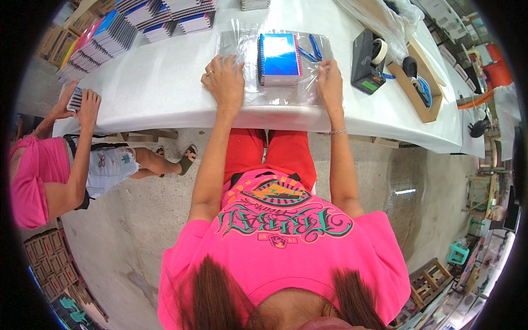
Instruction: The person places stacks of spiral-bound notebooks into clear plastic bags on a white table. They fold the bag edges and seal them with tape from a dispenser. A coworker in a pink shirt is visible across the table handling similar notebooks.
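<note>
A stack of spiral-bound notebooks (279,55) with a blue cover on top lies on a clear plastic sheet (250,96) on the table. To the left of the stack, my left hand (224,80) rests on the plastic with its fingers spread and bent. My right hand (330,82) is closed at the sheet's right edge, fingers drawn together on the plastic. Between that hand and the notebooks lies a blue-handled hand tool (311,50), its jaws hard to make out.
Several notebook piles (115,34) stand at the far left. On the right are a black tape dispenser (367,61), a cardboard tray (421,91) with tools, and crumpled plastic film (388,22). A co-worker's hands (82,107) hold a small notebook stack at the table's left end.
</note>
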Tool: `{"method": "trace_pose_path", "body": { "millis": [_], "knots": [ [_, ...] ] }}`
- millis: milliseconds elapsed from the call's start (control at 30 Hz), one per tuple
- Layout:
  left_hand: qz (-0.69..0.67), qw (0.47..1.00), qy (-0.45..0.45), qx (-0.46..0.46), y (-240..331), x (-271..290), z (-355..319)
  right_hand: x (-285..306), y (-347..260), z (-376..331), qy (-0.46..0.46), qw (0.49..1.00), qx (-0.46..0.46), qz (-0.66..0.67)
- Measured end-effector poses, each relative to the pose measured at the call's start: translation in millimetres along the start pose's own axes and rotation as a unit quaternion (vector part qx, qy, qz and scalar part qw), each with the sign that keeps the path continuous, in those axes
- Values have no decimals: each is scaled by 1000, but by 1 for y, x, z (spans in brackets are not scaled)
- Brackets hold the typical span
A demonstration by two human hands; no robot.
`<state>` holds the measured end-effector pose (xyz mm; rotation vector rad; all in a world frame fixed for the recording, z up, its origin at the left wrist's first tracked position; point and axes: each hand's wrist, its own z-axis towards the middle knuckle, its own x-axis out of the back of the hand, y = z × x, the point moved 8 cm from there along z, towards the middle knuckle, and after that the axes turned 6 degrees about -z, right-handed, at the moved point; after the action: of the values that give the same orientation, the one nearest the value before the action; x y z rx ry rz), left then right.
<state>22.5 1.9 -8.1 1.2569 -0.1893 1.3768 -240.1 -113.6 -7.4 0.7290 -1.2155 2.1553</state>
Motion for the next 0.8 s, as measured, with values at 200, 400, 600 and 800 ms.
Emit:
{"method": "trace_pose_path", "body": {
  "millis": [200,400,600,800],
  "knots": [
    [-233,967,47,93,-25,12,26,-22,26,17,-150,927,-226,260],
    [-290,949,-14,121,-37,5,34,-27,38,25,-116,837,-253,471],
    [-358,926,-1,122,-38,5,27,-27,22,5,-120,797,-314,501],
    [-356,925,14,133,-30,10,20,-28,12,11,-144,774,-267,556]
  ]
}}
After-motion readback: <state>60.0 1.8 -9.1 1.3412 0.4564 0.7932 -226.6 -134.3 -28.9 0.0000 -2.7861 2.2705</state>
